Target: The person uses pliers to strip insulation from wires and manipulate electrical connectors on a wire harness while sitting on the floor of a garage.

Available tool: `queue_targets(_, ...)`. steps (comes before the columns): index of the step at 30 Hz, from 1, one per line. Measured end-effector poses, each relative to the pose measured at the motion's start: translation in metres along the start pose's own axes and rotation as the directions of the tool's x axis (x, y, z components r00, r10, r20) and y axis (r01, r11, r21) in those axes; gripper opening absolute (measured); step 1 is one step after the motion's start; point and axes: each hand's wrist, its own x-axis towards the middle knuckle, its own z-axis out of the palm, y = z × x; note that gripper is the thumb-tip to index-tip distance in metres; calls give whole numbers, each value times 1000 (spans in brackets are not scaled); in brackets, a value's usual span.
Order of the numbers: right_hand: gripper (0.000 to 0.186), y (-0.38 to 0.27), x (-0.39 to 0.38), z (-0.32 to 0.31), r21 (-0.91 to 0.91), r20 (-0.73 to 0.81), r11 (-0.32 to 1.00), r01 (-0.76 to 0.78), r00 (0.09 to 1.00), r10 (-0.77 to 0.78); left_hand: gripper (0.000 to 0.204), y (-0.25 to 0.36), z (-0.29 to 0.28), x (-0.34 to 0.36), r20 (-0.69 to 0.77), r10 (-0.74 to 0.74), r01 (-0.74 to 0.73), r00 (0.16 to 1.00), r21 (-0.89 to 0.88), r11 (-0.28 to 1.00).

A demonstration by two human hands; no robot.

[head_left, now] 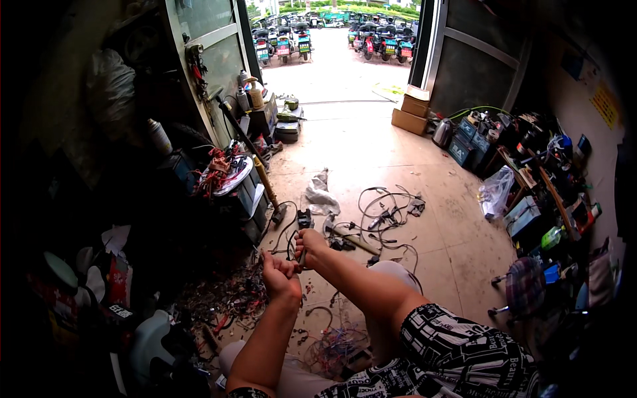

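Observation:
My left hand (280, 275) is closed, with its fingers curled at the lower middle of the view, just below and left of my right hand (309, 247). My right hand is closed around something thin and dark, perhaps a cable or tool, too small to name; what my left fingers hold is hidden. A black connector block (304, 219) lies just above my hands among black cables (391, 199) on the tiled floor. A hammer-like tool (355, 241) lies to their right, and a crumpled grey-white cloth or bag (322, 198) lies beyond.
Wire scraps (232, 292) lie at lower left. A pile of tools and red wires (225, 162) stands left of the doorway. Cardboard boxes (409, 119), batteries (464, 142) and a wheeled stool (524, 282) line the right side. Parked scooters (298, 43) stand outside.

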Motion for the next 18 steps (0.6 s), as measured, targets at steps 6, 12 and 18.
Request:
queue_targets(6,18,12,35,8,155,-193,986,-62,977,92,50,4,-9,-9,-113,-5,15,994,88,996)
queue_targets(12,22,-46,83,-40,162,-490,977,139,870,-42,47,-3,-1,-47,42,-100,96,994,78,992)
queue_targets(18,40,-162,43,-60,23,-729,884,466,613,-304,50,50,3,-119,237,-243,201,941,189,961)
